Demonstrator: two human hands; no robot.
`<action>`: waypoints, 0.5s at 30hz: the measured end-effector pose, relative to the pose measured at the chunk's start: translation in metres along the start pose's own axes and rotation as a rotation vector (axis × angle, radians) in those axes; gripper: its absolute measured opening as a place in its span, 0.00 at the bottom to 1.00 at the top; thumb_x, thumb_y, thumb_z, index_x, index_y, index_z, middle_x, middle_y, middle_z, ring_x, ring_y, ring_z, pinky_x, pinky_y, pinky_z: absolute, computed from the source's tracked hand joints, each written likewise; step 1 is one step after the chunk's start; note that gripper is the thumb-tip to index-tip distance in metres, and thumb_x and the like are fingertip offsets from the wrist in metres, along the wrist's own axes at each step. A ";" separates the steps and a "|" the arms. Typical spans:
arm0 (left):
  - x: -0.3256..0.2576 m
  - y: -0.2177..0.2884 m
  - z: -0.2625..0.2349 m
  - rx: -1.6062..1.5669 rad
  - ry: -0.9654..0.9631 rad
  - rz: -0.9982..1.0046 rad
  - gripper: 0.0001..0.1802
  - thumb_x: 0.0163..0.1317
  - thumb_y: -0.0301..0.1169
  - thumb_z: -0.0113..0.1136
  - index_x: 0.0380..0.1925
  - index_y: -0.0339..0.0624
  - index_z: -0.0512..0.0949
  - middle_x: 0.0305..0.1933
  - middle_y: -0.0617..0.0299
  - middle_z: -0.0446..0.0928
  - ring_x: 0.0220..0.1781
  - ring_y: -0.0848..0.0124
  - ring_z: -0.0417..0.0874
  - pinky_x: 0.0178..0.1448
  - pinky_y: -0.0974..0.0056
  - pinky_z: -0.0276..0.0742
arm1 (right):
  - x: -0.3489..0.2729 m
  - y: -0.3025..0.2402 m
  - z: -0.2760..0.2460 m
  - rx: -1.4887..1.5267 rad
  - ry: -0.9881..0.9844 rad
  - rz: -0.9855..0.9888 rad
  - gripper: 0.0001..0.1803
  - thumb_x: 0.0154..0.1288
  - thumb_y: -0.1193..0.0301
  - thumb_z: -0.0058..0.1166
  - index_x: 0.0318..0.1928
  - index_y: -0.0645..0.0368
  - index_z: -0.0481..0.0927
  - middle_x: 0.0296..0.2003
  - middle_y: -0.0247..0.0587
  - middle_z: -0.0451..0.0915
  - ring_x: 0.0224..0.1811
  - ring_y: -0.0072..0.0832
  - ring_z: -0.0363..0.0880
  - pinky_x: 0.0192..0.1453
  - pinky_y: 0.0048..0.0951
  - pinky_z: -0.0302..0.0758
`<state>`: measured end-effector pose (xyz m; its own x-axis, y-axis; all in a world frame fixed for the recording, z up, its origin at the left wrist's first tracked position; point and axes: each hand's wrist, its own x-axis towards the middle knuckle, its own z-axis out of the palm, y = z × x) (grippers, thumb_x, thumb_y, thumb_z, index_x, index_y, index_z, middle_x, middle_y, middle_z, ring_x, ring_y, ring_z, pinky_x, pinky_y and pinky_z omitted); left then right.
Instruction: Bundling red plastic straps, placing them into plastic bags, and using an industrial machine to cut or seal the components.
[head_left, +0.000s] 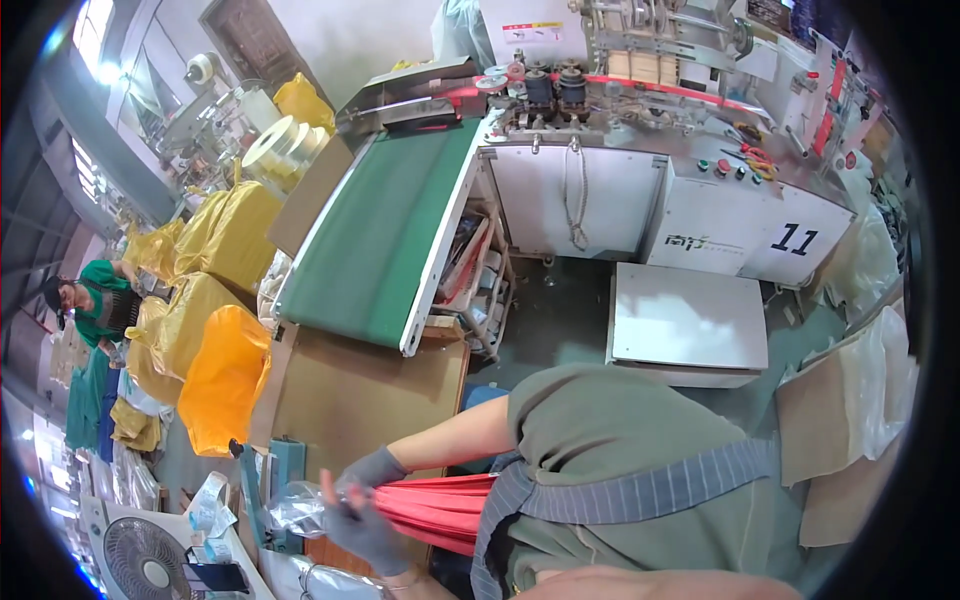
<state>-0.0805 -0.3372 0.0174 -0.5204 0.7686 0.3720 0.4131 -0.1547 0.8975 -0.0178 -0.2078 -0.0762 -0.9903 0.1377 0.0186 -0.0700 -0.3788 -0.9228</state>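
Observation:
Both my hands wear grey gloves with bare fingertips, and they meet at the lower left of the head view. A red sheet (440, 508), gathered into long folds, runs from them back toward my body; cloth or plastic, I cannot tell. My right hand (376, 468) closes round its gathered end. My left hand (362, 528) is just below and beside it, fingers raised and smeared by motion. Crumpled clear plastic (297, 508) sticks out past the hands; which hand touches it is unclear. My striped apron strap (640, 490) crosses an olive shirt.
A green conveyor belt (385, 220) slopes down above a brown cardboard sheet (365, 385). Yellow bags (215, 235) and an orange bag (225, 380) stack at left, with a fan (150, 565) below. A white machine (575, 205) spans the back. Another person (100, 300) stands far left.

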 end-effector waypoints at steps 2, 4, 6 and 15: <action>-0.016 0.000 0.023 0.223 0.215 0.327 0.17 0.66 0.33 0.45 0.44 0.30 0.75 0.31 0.60 0.72 0.32 0.67 0.72 0.38 0.68 0.69 | -0.026 -0.004 -0.012 0.020 0.048 0.011 0.23 0.64 0.61 0.50 0.55 0.62 0.70 0.53 0.43 0.71 0.56 0.26 0.68 0.60 0.31 0.63; -0.024 -0.043 0.014 0.177 0.341 0.194 0.17 0.66 0.36 0.44 0.38 0.31 0.74 0.28 0.59 0.71 0.28 0.65 0.69 0.35 0.66 0.68 | -0.051 -0.004 -0.021 0.048 0.093 0.021 0.25 0.65 0.60 0.49 0.57 0.62 0.68 0.56 0.43 0.69 0.58 0.26 0.66 0.62 0.31 0.62; -0.045 -0.044 0.023 0.210 0.514 -0.005 0.20 0.67 0.41 0.41 0.29 0.34 0.72 0.27 0.56 0.71 0.25 0.63 0.67 0.33 0.63 0.66 | -0.078 0.019 -0.012 0.086 0.131 0.046 0.26 0.66 0.59 0.48 0.60 0.61 0.66 0.59 0.42 0.66 0.60 0.26 0.64 0.64 0.31 0.60; -0.090 -0.035 0.030 0.439 -0.186 -0.079 0.17 0.57 0.38 0.59 0.24 0.34 0.71 0.22 0.55 0.69 0.28 0.72 0.69 0.31 0.62 0.66 | -0.108 0.019 -0.004 -1.225 0.397 0.124 0.25 0.63 0.48 0.46 0.37 0.58 0.80 0.28 0.51 0.80 0.31 0.50 0.78 0.38 0.46 0.73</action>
<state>-0.0257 -0.3824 -0.0550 -0.4373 0.8714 0.2222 0.6750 0.1548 0.7214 0.0887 -0.2263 -0.0972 -0.8645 0.5025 -0.0118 0.3827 0.6429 -0.6635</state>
